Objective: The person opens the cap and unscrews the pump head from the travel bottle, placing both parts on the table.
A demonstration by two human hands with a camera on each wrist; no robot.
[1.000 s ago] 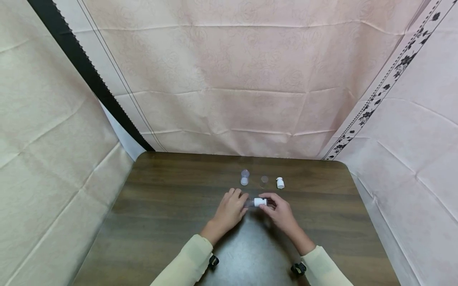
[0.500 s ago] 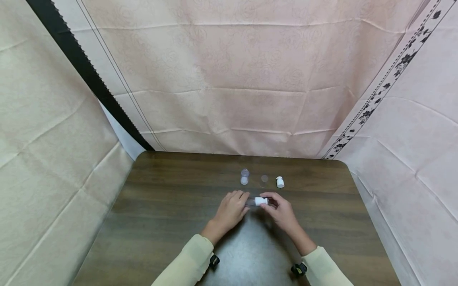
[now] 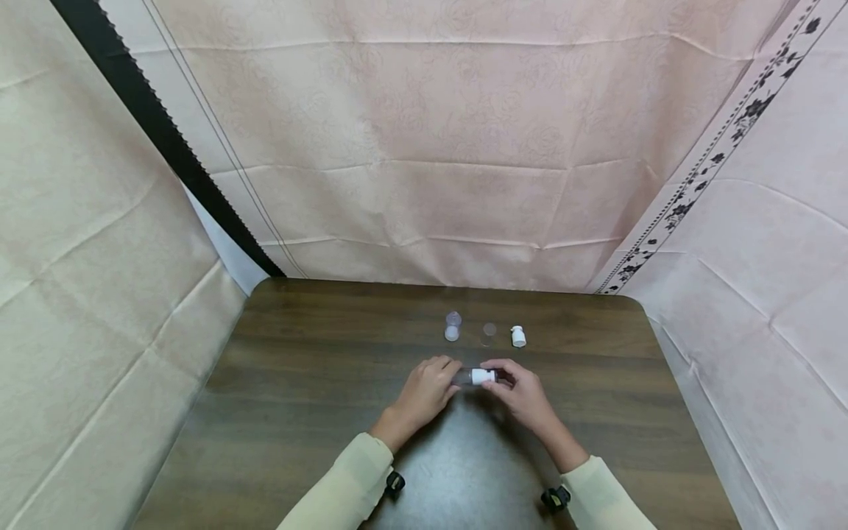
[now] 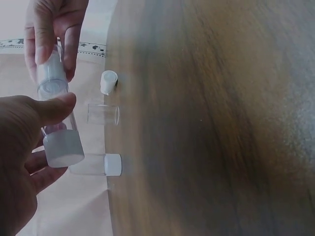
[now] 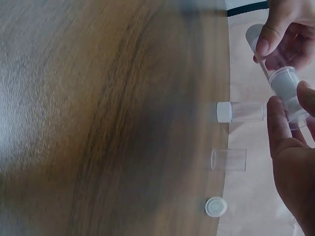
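My left hand grips a clear plastic bottle with a white base, thumb along its side. The bottle is held lengthwise between the two hands, above the table. At its other end, my right hand pinches a white collar piece with a clear end, between thumb and fingers. In the left wrist view the collar lines up with the bottle's mouth and overlaps it. The right fingers partly hide the clear end.
Beyond the hands, on the brown wooden table, stand a second clear bottle with a white base, a clear cylindrical cap and a small white pump head. Pale cloth hangs behind the table's far edge.
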